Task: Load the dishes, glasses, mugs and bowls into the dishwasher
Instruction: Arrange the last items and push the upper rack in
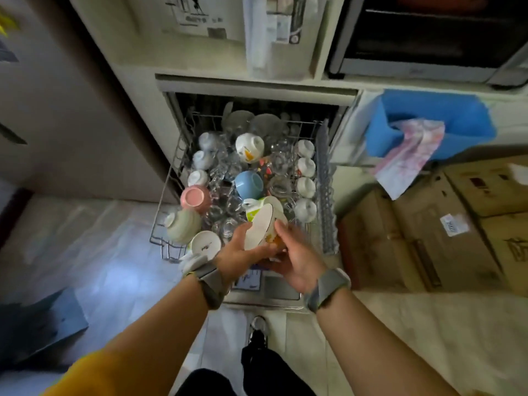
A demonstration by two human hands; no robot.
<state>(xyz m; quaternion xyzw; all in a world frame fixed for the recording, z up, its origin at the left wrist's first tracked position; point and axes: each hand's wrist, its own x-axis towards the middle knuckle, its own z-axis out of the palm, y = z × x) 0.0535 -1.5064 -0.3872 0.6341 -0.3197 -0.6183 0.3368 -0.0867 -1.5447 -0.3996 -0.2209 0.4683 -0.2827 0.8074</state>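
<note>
While the dishwasher point(257, 90) stood open beneath the cabinet, its wire rack point(171, 178) was pulled out over the floor and crowded with upturned ware; to the right of it cardboard boxes point(445, 224) were stacked on the floor, with a blue bin point(445, 115) above them and a patterned cloth point(408, 155) hanging over its rim; a dark oven point(428, 38) sat at the upper right. Inside the rack clear glasses point(225, 172) filled the middle; a blue mug point(249, 184) lay near the centre, a pink bowl point(195, 198) and a pale green bowl point(183, 225) sat along the left side, a white bowl with an orange print point(249, 147) sat further back, and a row of small white cups point(305, 178) lined the right side. At the near edge of the rack both hands held a white bowl with a dark rim line point(264, 227), tilted on its side just above the rack; the left hand point(237, 252) cupped it from below with curled fingers, its grip closed on the bowl; the right hand point(297, 258) gripped the bowl's right side, the thumb lying against its wall; a grey band circled each wrist.
</note>
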